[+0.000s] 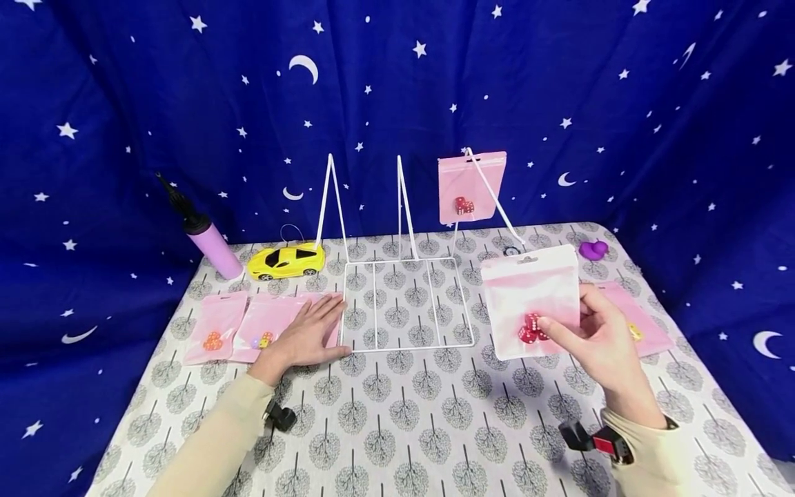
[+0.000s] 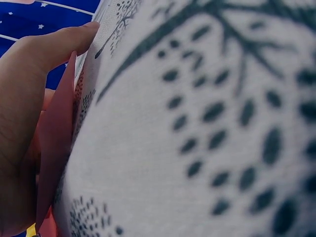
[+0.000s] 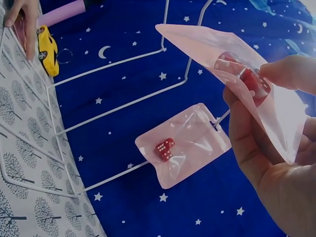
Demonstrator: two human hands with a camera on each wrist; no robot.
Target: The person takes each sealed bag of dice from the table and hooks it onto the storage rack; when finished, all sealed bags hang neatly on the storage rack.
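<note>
My right hand [image 1: 605,338] pinches a pink zip bag [image 1: 512,290] of red dice [image 1: 531,328] by its right side, thumb in front over the dice. The bag is held up above the table, its hang hole at the top. My left hand [image 1: 307,335] lies with straight fingers on pink bags on the table, its fingertips beside the base of the white wire rack [image 1: 410,348]. Another pink bag [image 1: 447,183] with red dice hangs from the rack's right arm. In the right wrist view this hanging bag [image 3: 190,148] is below the held one.
Left of the rack lie a pink bag with orange dice [image 1: 213,341] and a yellow toy car [image 1: 286,262]. A purple pump [image 1: 214,252] stands behind them. On the right are a purple duck-like toy [image 1: 593,250] and another pink bag [image 1: 652,331], partly behind my right hand.
</note>
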